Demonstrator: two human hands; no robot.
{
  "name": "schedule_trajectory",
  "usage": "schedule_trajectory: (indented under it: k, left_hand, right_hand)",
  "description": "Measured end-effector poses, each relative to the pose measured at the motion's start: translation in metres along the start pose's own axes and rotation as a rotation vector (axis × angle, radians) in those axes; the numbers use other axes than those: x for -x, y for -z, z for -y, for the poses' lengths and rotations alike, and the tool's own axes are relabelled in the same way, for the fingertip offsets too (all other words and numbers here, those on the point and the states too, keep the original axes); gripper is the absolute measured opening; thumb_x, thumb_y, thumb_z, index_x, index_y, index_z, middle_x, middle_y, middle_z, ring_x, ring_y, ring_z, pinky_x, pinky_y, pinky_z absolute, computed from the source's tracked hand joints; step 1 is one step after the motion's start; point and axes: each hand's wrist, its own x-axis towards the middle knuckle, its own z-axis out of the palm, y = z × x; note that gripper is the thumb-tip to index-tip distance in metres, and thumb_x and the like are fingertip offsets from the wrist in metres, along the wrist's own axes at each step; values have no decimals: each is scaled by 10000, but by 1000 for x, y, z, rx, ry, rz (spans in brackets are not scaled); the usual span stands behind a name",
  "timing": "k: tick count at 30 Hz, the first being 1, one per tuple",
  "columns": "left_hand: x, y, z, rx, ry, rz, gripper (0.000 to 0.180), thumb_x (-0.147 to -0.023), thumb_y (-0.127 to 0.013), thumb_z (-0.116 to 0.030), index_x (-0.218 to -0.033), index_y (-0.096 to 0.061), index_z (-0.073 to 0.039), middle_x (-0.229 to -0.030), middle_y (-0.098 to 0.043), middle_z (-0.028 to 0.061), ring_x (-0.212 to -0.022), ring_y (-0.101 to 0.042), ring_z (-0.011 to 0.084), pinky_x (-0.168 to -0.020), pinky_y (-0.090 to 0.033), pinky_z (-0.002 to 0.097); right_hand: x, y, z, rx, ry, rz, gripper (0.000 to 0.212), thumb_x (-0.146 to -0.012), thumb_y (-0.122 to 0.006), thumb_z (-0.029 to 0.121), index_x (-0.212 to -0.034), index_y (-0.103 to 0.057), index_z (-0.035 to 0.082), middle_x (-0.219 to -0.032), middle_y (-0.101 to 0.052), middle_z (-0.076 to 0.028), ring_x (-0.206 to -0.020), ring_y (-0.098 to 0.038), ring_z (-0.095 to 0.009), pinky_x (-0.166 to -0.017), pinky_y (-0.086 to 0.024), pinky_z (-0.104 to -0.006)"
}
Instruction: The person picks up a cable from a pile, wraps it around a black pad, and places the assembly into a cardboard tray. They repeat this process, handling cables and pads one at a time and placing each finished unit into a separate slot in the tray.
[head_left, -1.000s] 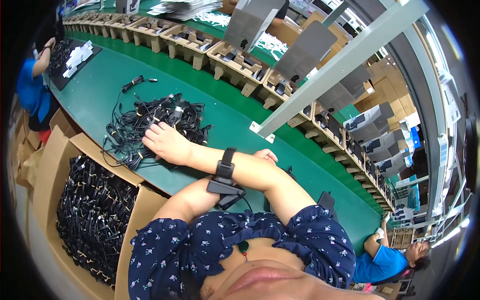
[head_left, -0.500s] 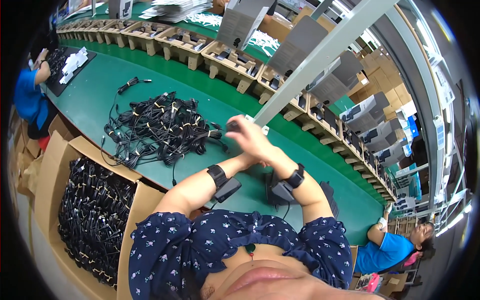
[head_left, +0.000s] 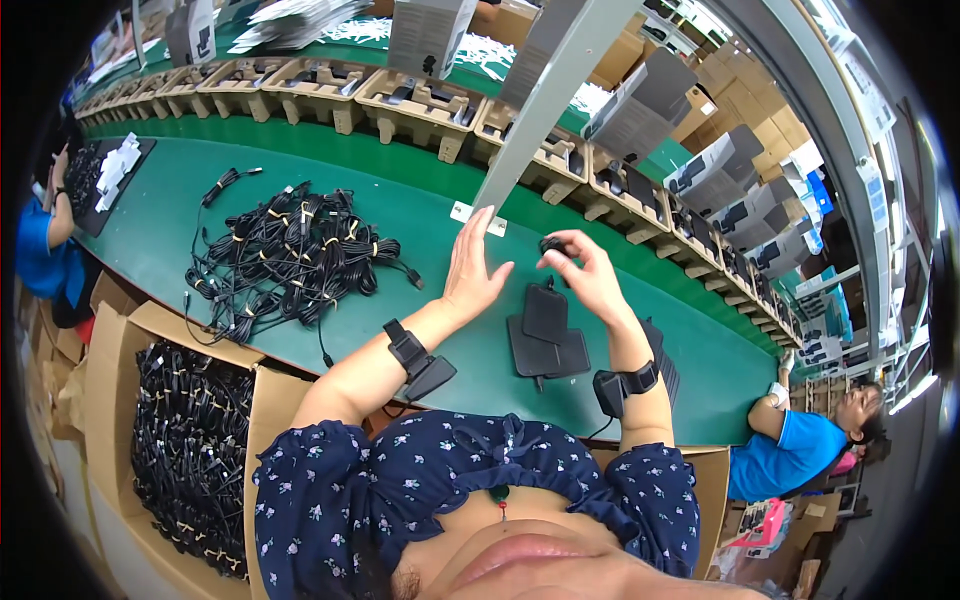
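head view: the gray boxes [head_left: 640, 105] have pictures (any words are too small for me to read). bare green table [head_left: 428, 235] lies between the cable pile [head_left: 300, 250] and my open left hand [head_left: 468, 275]. a metal post [head_left: 550, 108] stands near its fingertips. my right hand [head_left: 595, 285] pinches a small black thing [head_left: 551, 245] near two flat black pads [head_left: 545, 315].

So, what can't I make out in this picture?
All in the head view:
Small black item: partly covered by the right hand.
Lower flat black piece: partly hidden under the upper flat piece.
Cable pile: inner cables buried under outer ones.
Dark object: partly hidden by the right forearm.
Far-left worker: head lost in the dark lens rim.
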Motion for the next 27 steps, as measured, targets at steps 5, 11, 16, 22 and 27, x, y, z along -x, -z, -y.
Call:
schedule_trajectory:
  k: [5,11,16,22,27]
  left_hand:
    - [0,1,16,96,194,241,481,-772,-618,-99,-1209,-421,-56,-1112,-515,172,-1093,-472,287,-919,-378,356]
    - [4,-7,-3,1045,694,483,458,-952,-313,-376,-1249,-390,-35,-1091,-562,129,-993,-560,198,-860,-442,300]
    - [9,-1,-14,1245,917,701,367,-952,-299,-390,-1119,-400,-79,-788,-521,53,-566,-518,131,-609,-477,298]
    - [-9,3,-23,939,1010,798,298,-929,-423,-335,-974,-505,-53,-618,-454,-15,-432,-338,41,-404,-313,204]
    - [5,-2,4,991,993,925,347,-929,-417,-347,-1039,-471,-22,-750,-548,69,-542,-515,105,-528,-465,242]
  right_hand:
    - [12,-12,14,-505,-71,194,209,-856,-558,105,-1032,-491,16,-880,-631,-89,-802,-579,-115,-720,-459,-236]
    - [-3,-26,-10,-554,-14,-154,160,-857,-562,100,-981,-489,29,-834,-616,-64,-772,-594,-131,-676,-481,-233]
    - [-5,-40,-25,326,262,-397,412,-730,-661,145,-1105,-507,77,-1041,-532,-113,-1023,-500,-265,-854,-411,-396]
    - [14,-29,-18,792,618,76,575,-738,-614,372,-1231,-464,117,-1106,-549,-70,-1045,-509,-229,-909,-363,-393]
    - [11,-14,-30,919,470,180,496,-782,-564,387,-1191,-495,114,-803,-590,-65,-795,-584,-207,-680,-423,-337]
